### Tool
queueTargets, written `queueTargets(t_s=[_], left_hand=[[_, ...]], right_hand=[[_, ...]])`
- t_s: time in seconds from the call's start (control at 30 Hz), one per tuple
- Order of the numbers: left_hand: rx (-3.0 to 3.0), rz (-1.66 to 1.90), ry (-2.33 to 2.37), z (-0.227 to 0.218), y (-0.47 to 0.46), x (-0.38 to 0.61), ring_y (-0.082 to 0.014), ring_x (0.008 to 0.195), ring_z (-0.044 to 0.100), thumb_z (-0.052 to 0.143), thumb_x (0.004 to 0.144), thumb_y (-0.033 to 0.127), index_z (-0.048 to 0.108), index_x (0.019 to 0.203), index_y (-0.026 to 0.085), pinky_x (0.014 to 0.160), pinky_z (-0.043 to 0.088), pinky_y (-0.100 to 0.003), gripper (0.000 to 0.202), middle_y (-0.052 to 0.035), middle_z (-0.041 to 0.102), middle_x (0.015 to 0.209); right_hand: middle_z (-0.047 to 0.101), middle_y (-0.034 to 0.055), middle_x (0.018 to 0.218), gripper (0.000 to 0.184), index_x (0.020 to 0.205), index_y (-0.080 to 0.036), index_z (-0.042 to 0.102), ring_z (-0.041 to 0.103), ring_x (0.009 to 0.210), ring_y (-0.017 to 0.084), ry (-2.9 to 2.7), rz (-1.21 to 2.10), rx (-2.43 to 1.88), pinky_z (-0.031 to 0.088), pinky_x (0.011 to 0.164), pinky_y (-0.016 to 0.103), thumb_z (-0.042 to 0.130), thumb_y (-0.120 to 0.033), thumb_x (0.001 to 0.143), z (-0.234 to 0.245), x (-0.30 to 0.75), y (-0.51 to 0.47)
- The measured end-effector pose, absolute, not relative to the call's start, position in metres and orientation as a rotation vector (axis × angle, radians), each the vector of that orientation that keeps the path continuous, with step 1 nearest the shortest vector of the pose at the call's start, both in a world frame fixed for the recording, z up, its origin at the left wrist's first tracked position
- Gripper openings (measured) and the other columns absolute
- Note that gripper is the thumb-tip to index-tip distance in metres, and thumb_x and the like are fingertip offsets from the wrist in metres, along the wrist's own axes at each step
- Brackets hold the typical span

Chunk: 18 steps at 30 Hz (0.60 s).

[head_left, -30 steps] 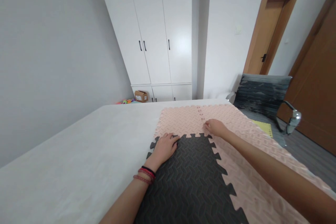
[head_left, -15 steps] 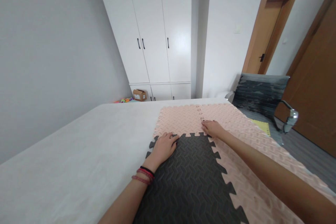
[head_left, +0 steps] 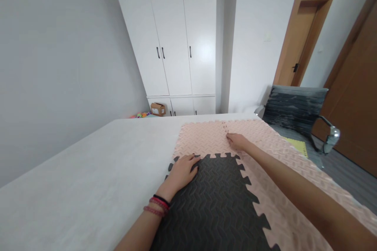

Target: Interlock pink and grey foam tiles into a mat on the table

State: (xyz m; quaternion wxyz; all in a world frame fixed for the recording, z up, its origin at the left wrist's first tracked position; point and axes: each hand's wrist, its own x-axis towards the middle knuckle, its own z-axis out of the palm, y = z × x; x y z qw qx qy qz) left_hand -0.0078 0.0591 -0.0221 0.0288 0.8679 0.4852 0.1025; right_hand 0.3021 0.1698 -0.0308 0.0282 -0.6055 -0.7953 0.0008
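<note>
So the left hand is lying flat, palm down and fingers loosely spread, on the far left corner of a dark grey foam puzzle mat tile, not gripping anything, just pressing on top of it. There are a few bracelets, black and red, on that wrist. The right hand is also released and flat, fingers stretched out, resting on the pink foam mat tiles right at the toothed seam where two pink pieces meet, just past the far right corner of the grey tile. The grey tile sits near the right side of a big white table, with its jagged teeth slotted into pink tiles along its far edge and its right edge, so the pink wraps around it in an L. Off the table's right edge there's a grey office chair with chrome armrests, and something yellow lies beside it. At the back wall stands a white wardrobe with a small cardboard box and some colourful toys on the floor next to it, plus a wooden door on the right.
</note>
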Motion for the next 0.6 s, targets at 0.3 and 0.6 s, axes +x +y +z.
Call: queueTargets(t_s=[0.3,0.6], left_hand=[[2.662,0.285,1.469,-0.021,0.061,-0.008,-0.0266,0.124,0.051,0.042,0.089,0.029,0.056,0.130,0.023,0.104,0.041,-0.044,0.044,-0.0098,0.056,0.135],[2.647,0.304,1.462,-0.018,0.060,-0.008,-0.0261,0.122,0.052,0.044,0.089,0.029,0.057,0.129,0.024,0.103,0.042,-0.044,0.043,-0.0085,0.057,0.133]], right_hand=[[0.063,0.0068,0.112,0.033,0.108,-0.018,0.062,0.058,0.104,0.018,-2.448,0.014,-1.946,0.045,0.095,0.043,0.047,-0.044,0.094,-0.034,0.303,0.183],[0.056,0.0095,0.126,0.041,0.123,-0.018,0.054,0.054,0.114,0.022,-2.348,-0.005,-1.955,0.042,0.099,0.049,0.049,-0.045,0.093,-0.032,0.304,0.222]])
